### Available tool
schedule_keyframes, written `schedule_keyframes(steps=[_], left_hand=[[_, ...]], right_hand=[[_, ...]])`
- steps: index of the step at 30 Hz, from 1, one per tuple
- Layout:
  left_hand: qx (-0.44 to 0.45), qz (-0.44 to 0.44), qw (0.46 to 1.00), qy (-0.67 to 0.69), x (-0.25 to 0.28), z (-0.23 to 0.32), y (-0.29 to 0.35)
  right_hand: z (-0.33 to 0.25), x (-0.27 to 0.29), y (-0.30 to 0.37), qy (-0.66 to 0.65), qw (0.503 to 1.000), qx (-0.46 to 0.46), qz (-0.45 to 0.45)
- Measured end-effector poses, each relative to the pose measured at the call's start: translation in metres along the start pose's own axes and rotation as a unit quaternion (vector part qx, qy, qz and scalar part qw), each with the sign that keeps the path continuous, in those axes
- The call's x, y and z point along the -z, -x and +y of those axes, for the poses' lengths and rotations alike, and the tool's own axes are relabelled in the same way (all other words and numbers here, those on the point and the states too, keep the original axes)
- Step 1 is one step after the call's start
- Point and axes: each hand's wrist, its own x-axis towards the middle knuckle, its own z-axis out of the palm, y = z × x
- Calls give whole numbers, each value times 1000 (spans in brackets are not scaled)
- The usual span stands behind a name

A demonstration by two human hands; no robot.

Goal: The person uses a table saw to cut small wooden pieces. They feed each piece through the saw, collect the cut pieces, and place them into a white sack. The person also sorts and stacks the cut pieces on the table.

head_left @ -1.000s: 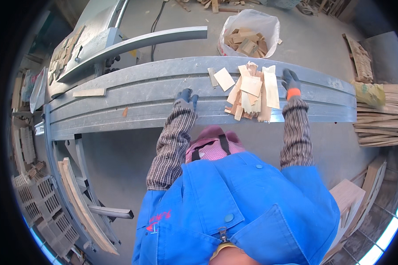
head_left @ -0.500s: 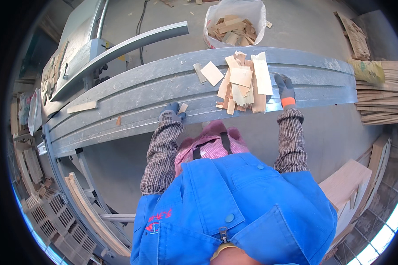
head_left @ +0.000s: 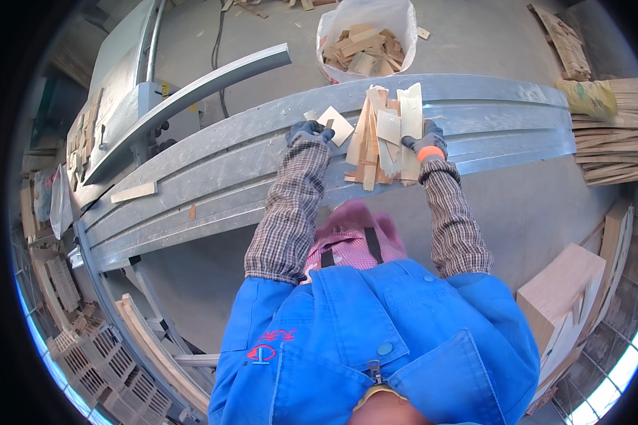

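A loose pile of thin wood scraps (head_left: 370, 145) lies across the grooved grey metal table (head_left: 255, 152). My left hand (head_left: 309, 133), in a dark grey glove, is closed around a small wood scrap (head_left: 329, 124) beside a pale square wood piece (head_left: 338, 129). A short wood strip (head_left: 310, 115) shows just behind that hand. At the pile's right side, my gloved right hand (head_left: 428, 142), with an orange cuff, grips the edge of a long pale wood strip (head_left: 410, 110). Its thumb lies over the strip; the other fingers are partly hidden.
A white bag (head_left: 326, 35) full of wood offcuts stands beyond the table. Another wood strip (head_left: 135, 192) lies at the table's left. A metal rail (head_left: 213, 76) crosses the far left. Stacked wood slats (head_left: 617, 134) sit at the right, below a yellow sack (head_left: 590, 98).
My left hand has moved away from the table's near edge, up to the square piece, carrying the small scrap. My right hand has shifted left, onto the long strip.
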Motion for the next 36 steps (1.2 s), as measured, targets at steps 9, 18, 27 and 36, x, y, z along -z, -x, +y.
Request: schedule_keyframes(steps=[9,18,27,36], left_hand=[[61,35,980,186,-39,-27,-57],[-96,-89,949,287,-36,27,-34],[-101,-82,983,-132,-51,76,5],[-107,-80,987,-89,-58,72,-12]], right_hand=[[40,32,-21,-422,894,-94,-123],[25,63,-1,-402,908,-34,-114],[25,5,-3,-217,971,-87,-43],[-2,-45,41,-58,996,-3,74]])
